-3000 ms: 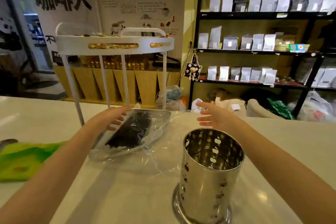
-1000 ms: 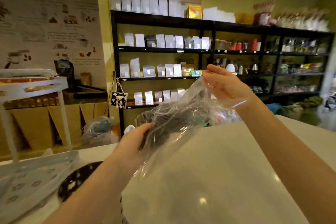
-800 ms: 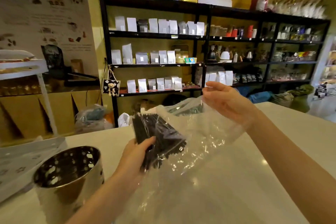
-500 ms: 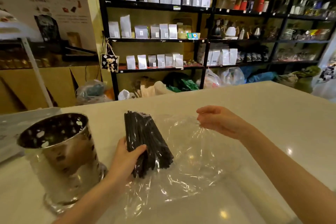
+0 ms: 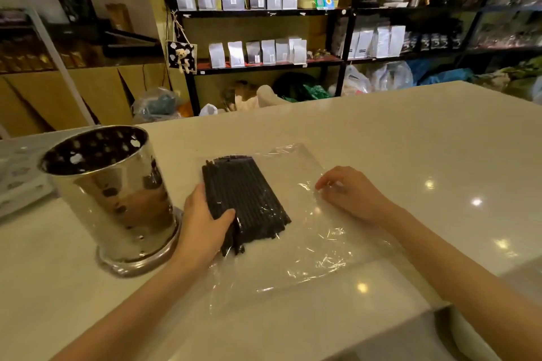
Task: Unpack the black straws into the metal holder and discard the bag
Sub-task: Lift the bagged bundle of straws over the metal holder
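Observation:
A bundle of black straws (image 5: 246,199) lies inside a clear plastic bag (image 5: 311,243) spread flat on the white counter. My left hand (image 5: 205,220) grips the near left side of the bundle through the plastic, thumb on top. My right hand (image 5: 349,193) rests on the bag to the right of the straws, its fingers pinching the film. The shiny perforated metal holder (image 5: 114,193) stands upright and empty just left of my left hand.
A white patterned tray (image 5: 17,173) lies at the far left behind the holder. The white counter (image 5: 410,155) stretches to the right. Black shelves with white pouches (image 5: 264,53) and bags on the floor stand beyond the counter.
The bag with the straws has come down from the air and now lies flat on the counter. My right hand lowered onto the bag, and my left hand still grips the bundle.

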The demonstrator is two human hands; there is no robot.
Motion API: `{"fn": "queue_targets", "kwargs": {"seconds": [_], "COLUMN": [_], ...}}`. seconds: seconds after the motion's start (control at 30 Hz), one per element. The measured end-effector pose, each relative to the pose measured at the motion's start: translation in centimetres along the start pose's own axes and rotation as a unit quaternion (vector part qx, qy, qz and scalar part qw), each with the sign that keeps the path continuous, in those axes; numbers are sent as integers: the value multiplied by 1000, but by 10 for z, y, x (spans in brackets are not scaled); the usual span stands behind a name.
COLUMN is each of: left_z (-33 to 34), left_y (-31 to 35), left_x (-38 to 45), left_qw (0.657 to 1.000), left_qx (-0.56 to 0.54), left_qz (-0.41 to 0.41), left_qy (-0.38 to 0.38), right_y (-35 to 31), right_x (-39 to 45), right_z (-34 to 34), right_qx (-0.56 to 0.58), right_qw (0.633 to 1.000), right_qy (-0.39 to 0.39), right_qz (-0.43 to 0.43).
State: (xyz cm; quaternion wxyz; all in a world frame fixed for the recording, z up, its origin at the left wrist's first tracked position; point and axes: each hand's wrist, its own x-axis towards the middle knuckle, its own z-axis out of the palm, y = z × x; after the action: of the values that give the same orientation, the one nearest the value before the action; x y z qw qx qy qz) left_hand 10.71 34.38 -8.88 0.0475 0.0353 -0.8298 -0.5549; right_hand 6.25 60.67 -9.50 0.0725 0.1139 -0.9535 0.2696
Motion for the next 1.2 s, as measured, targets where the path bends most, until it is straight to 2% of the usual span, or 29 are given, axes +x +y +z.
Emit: {"fn": "queue_targets", "kwargs": {"seconds": [0.13, 0.27, 0.37, 0.47, 0.57, 0.67, 0.77, 0.9, 1.07, 1.2], "left_z": [-3, -6, -12, -23, -33, -37, -36, -38, -37, -39], "left_y": [-1, -6, -7, -6, -8, -16, -28, -36, -38, -40], "left_x": [-10, -14, -13, -13, -15, -17, -19, -18, -18, -19], "left_qw": [991, 972, 969, 973, 967, 953, 932, 937, 927, 918], "left_qx": [123, 186, 181, 148, 155, 174, 199, 167, 186, 197], "left_qz": [57, 86, 84, 97, 140, 186, 229, 223, 242, 254], "left_qy": [-20, -113, -146, -147, -144, -164, -200, -212, -219, -232], "right_y": [6, 4, -11, -55, -103, -127, -135, -134, -134, -134], "right_x": [-12, -13, -16, -30, -56, -72, -76, -82, -85, -86], "right_z": [9, 11, 10, 14, 25, 45, 67, 78, 80, 79], "right_qx": [-88, -154, -183, -103, 21, 7, -26, -64, -87, -33], "right_qw": [994, 984, 980, 990, 989, 976, 970, 971, 969, 973], "right_qy": [31, 50, 54, 59, 17, 7, 8, -21, -31, -26], "right_qz": [-49, -73, -58, -83, -143, -216, -242, -230, -231, -227]}}
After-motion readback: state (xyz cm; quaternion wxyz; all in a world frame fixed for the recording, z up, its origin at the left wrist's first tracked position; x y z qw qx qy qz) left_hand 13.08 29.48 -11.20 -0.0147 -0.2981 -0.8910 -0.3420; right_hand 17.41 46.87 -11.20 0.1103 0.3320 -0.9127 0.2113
